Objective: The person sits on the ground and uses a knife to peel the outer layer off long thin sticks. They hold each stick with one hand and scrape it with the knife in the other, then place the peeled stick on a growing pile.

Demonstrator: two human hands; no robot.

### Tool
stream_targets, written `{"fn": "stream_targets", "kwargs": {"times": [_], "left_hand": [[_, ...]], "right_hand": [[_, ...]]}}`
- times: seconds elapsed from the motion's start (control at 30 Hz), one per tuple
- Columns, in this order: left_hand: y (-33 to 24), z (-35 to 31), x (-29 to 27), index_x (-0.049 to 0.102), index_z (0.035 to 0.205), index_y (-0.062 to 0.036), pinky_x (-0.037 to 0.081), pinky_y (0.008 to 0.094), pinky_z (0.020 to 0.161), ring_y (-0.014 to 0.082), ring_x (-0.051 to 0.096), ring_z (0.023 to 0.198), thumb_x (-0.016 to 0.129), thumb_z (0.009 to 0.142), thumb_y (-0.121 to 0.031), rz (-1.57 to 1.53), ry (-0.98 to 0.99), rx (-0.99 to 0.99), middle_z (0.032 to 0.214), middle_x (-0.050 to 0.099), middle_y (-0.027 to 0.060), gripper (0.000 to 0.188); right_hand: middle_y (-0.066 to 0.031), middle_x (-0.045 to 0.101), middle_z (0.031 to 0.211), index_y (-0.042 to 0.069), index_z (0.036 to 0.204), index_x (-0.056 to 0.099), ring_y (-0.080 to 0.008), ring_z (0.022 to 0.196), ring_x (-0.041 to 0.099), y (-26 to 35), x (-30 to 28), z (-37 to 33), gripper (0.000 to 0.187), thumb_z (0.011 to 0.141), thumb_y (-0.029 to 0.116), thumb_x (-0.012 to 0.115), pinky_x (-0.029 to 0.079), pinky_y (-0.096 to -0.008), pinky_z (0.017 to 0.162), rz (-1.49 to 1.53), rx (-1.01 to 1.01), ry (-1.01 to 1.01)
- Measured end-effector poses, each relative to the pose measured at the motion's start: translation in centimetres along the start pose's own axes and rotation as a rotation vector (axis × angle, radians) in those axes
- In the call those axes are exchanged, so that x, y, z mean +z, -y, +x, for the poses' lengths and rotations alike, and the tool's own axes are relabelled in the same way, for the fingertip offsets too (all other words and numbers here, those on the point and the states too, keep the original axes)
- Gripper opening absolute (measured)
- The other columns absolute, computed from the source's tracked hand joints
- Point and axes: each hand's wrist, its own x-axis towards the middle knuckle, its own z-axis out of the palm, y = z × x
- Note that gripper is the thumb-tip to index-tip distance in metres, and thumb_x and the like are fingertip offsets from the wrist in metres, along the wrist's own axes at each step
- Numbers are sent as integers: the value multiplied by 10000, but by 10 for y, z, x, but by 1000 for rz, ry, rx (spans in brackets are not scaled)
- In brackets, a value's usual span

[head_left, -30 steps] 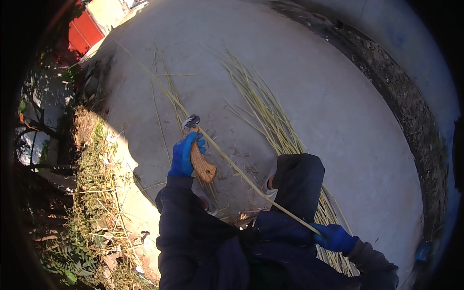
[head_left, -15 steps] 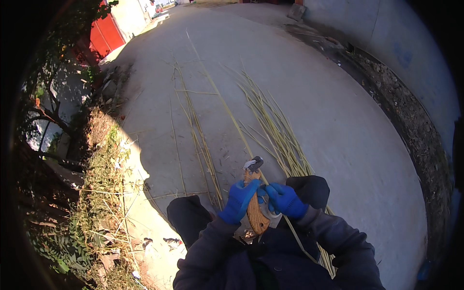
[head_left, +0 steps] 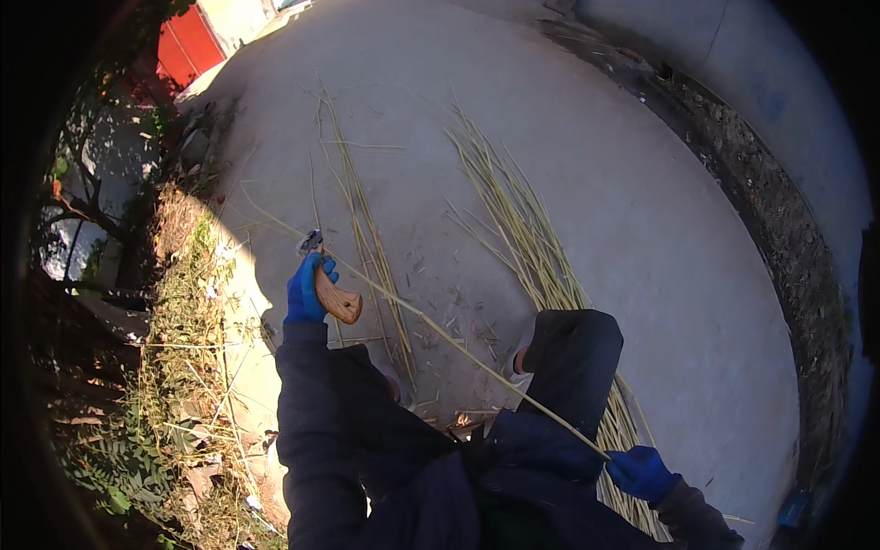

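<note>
My left hand (head_left: 307,291), in a blue glove, is closed around a tool with a curved wooden handle (head_left: 337,301) and a dark metal head (head_left: 311,242). One long, thin stalk (head_left: 440,332) slants across my lap, passing right beside the tool and the left fingers; whether those fingers grip it too I cannot tell. Low on the right, my blue-gloved right hand (head_left: 644,472) is closed on the stalk's near end. Under and past my right knee lies a thick bundle of yellow-green stalks (head_left: 522,225).
A smaller row of stalks (head_left: 362,220) lies on the concrete ground (head_left: 642,238) at the left. Short scraps (head_left: 449,321) are scattered between my feet. Dry brush (head_left: 192,302) borders the left side; a wall (head_left: 779,92) and a debris-filled strip (head_left: 770,192) run along the right.
My hands were close together before my lap. The left has moved left and forward with the tool, the right back and right. The stalk now slants from far left to near right.
</note>
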Motion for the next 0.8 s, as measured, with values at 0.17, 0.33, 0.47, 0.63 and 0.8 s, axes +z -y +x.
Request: {"fn": "stream_targets", "kwargs": {"times": [0.17, 0.33, 0.47, 0.63, 0.8], "left_hand": [[2, -37, 50, 608, 1224, 21, 554, 338, 793, 193, 648, 913, 672, 951, -320, -14, 114, -3, 1028, 663, 107, 442], [19, -105, 117, 613, 1209, 29, 565, 329, 760, 196, 656, 886, 665, 956, -310, -48, 255, -119, 1018, 666, 109, 426], [37, -154, 148, 604, 1251, 19, 549, 317, 778, 181, 645, 908, 657, 958, -336, -17, 371, -245, 1069, 659, 93, 463], [52, -155, 142, 609, 1251, 14, 537, 326, 822, 189, 640, 954, 663, 946, -358, -11, 358, -335, 1095, 658, 100, 484], [33, -100, 88, 602, 1258, 8, 508, 372, 912, 226, 630, 1026, 669, 937, -346, 19, 390, -273, 1114, 658, 128, 483]], "right_hand": [[-106, 697, 807, 47, 1351, 572, -205, 661, 685, 17, -16, 24, 459, 938, 225, 668, 555, -338, 639, 497, 300, 55], [-47, 696, 869, 56, 1400, 520, -109, 696, 654, 29, -21, 135, 436, 1038, 297, 527, 545, -265, 674, 985, 394, 76], [-38, 683, 808, 43, 1279, 599, -96, 654, 619, 30, -16, 211, 368, 1038, 311, 527, 534, -264, 640, 971, 411, 137], [-107, 690, 797, 53, 1117, 671, -183, 678, 675, 32, 7, 204, 280, 1025, 280, 535, 551, -316, 657, 717, 246, -94], [-173, 700, 831, 78, 1086, 687, -283, 738, 713, 19, 2, 138, 207, 980, 228, 589, 568, -365, 676, 435, 114, -164]]}}
